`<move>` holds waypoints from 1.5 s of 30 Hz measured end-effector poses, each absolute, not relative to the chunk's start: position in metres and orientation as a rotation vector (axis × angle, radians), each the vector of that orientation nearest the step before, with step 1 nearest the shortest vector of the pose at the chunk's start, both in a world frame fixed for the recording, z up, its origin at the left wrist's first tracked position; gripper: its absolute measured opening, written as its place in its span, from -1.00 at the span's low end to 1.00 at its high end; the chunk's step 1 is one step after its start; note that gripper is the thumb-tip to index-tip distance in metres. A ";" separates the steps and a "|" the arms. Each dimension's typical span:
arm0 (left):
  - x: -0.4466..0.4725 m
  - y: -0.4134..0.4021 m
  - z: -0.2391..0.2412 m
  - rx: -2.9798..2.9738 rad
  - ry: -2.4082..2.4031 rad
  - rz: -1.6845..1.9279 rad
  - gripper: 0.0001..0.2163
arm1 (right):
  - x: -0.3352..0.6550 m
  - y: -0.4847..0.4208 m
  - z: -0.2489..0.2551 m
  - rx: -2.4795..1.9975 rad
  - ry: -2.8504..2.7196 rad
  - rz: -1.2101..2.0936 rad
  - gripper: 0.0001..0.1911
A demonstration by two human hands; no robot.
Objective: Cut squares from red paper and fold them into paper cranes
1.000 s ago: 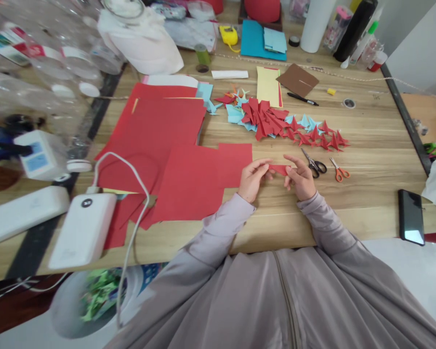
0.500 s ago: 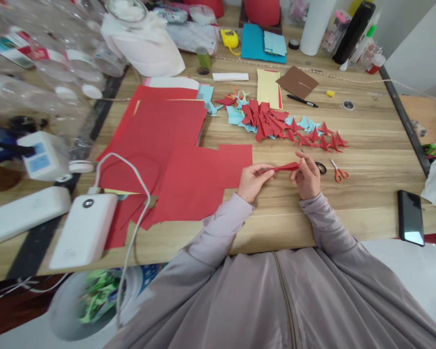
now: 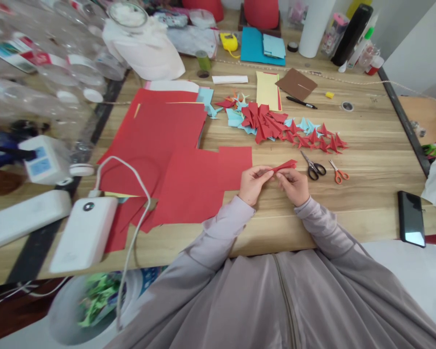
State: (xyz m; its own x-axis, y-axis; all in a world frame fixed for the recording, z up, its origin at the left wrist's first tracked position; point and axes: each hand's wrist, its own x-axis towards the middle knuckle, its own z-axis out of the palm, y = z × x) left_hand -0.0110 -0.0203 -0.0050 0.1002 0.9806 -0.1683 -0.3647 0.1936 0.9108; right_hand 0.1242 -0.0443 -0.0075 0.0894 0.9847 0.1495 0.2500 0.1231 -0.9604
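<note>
Carefully, my left hand (image 3: 253, 186) pinches the folded paper (image 3: 286, 166) at one end, my right hand (image 3: 294, 187) its near edge; light, even pressure should give crisp creases.

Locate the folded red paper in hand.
The folded red paper is right of centre in the head view, held between the left hand and right hand, left of the black scissors.

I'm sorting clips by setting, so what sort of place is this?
Likely a papercraft workspace, perhaps at home, though the pictures don't settle that. Folded red and light-blue paper pieces lie heaped, with large red sheets and black-handled scissors nearby.
</note>
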 end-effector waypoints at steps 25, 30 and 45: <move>-0.010 -0.022 -0.013 1.155 0.944 1.272 -0.93 | 0.122 -0.038 -0.004 -1.238 -0.935 1.219 -0.74; -0.012 -0.022 -0.014 1.400 0.913 1.308 -0.97 | 0.126 -0.036 -0.003 -1.138 -0.946 1.227 -0.73; -0.012 -0.023 -0.007 1.026 0.872 1.219 -0.86 | 0.132 -0.040 0.004 -0.744 -0.781 1.781 -0.91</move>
